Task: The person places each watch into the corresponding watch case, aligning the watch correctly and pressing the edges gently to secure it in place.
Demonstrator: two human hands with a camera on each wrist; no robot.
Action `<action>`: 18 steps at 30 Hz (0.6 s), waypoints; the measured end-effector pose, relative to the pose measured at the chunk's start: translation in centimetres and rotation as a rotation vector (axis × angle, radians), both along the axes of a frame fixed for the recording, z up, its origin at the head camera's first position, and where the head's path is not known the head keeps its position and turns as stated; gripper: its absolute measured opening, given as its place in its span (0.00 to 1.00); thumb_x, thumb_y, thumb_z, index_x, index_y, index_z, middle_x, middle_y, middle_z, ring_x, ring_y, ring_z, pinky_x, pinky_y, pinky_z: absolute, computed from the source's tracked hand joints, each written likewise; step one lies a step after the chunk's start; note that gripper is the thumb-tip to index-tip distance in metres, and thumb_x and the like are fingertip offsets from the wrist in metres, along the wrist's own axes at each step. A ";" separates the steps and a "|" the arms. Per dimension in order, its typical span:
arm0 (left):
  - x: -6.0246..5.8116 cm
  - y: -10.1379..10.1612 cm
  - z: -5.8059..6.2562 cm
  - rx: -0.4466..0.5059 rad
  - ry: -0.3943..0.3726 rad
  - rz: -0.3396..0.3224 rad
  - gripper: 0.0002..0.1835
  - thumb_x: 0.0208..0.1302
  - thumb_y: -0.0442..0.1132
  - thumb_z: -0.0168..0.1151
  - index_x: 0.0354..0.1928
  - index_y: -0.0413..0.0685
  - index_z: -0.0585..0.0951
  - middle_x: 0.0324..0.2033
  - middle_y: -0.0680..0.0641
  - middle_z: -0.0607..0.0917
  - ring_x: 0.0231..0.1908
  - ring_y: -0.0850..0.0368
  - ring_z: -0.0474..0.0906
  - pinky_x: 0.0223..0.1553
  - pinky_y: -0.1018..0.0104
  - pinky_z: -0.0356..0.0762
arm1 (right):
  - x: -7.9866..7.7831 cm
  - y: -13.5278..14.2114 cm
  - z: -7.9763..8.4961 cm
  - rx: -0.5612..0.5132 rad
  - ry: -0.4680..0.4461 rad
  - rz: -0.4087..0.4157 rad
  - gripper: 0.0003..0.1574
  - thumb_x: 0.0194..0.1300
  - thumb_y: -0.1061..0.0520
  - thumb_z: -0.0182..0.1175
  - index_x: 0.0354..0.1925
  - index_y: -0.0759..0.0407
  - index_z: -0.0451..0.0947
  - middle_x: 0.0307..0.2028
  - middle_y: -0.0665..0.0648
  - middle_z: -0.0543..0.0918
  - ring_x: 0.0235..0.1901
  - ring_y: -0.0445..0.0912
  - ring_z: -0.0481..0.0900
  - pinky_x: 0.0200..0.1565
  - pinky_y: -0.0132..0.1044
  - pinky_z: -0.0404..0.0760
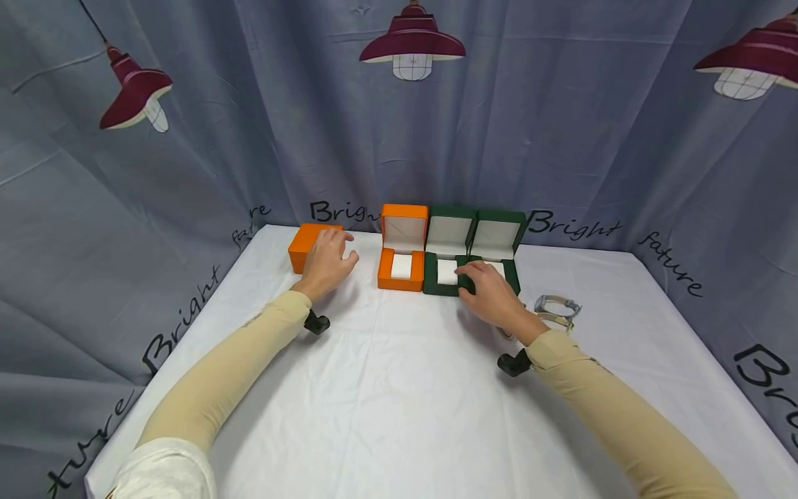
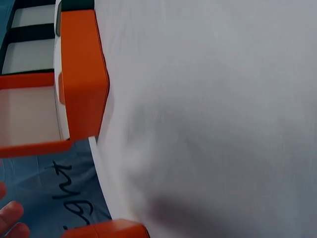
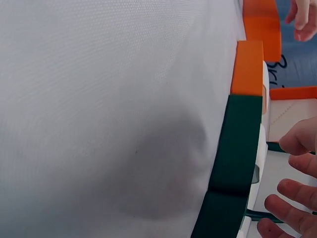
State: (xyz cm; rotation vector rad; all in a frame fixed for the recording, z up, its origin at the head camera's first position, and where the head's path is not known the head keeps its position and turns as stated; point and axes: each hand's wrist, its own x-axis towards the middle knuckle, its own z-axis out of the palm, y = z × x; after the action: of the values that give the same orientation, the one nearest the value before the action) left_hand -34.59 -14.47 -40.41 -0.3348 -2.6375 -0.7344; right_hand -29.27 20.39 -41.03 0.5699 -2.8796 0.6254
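Observation:
My left hand [image 1: 325, 262] hovers by a closed orange watch box [image 1: 302, 244], fingers loosely bent; whether it touches the box cannot be told. Over the two open green boxes my right hand [image 1: 491, 294] hangs with spread, slightly bent fingers [image 3: 292, 191] and nothing in its grasp. The middle green box [image 1: 439, 287] and the right green box [image 1: 512, 278] stand side by side, lids raised, a white cushion [image 1: 447, 271] in each. An open orange box [image 1: 399, 285] adjoins them on the left. The right hand partly covers the right green box.
Metal-band watches [image 1: 560, 303] lie on the white tablecloth [image 1: 399, 395] right of the boxes, one partly hidden by the right wrist. A grey-blue curtain [image 1: 337, 138] with printed lamps and lettering hangs behind the table.

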 end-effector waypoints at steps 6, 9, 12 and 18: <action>0.2 1.6 -0.2 -0.014 -0.054 -0.065 0.17 0.67 0.44 0.57 0.53 0.46 0.81 0.54 0.45 0.80 0.57 0.46 0.72 0.57 0.48 0.75 | -0.3 -0.9 0.1 0.000 -0.005 0.014 0.25 0.69 0.56 0.60 0.63 0.58 0.76 0.65 0.62 0.73 0.63 0.60 0.71 0.62 0.58 0.74; 0.2 2.3 -0.5 -0.022 -0.069 -0.092 0.17 0.67 0.44 0.57 0.53 0.46 0.82 0.54 0.45 0.81 0.57 0.46 0.73 0.57 0.49 0.76 | -0.5 -1.6 0.2 0.004 0.000 0.019 0.25 0.69 0.56 0.60 0.63 0.57 0.76 0.65 0.62 0.74 0.61 0.59 0.72 0.62 0.56 0.74; 0.1 3.0 -0.7 -0.038 -0.080 -0.120 0.17 0.68 0.44 0.58 0.54 0.45 0.82 0.54 0.45 0.81 0.57 0.45 0.73 0.60 0.49 0.74 | -0.8 -2.3 0.1 0.011 0.007 0.032 0.25 0.69 0.56 0.60 0.63 0.58 0.76 0.65 0.62 0.74 0.61 0.59 0.71 0.62 0.56 0.73; 0.0 4.0 -1.2 -0.035 -0.099 -0.167 0.18 0.68 0.43 0.59 0.56 0.43 0.81 0.55 0.44 0.81 0.58 0.45 0.73 0.63 0.51 0.71 | -1.4 -4.0 -0.1 0.028 0.016 0.047 0.25 0.70 0.53 0.60 0.64 0.58 0.77 0.66 0.61 0.74 0.65 0.59 0.70 0.65 0.58 0.70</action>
State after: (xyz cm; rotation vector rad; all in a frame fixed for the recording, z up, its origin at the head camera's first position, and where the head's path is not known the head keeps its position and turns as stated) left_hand -34.58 -10.45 -41.58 -0.5482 -2.7426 -0.7755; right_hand -30.69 16.44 -41.14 0.6459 -2.8717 0.5859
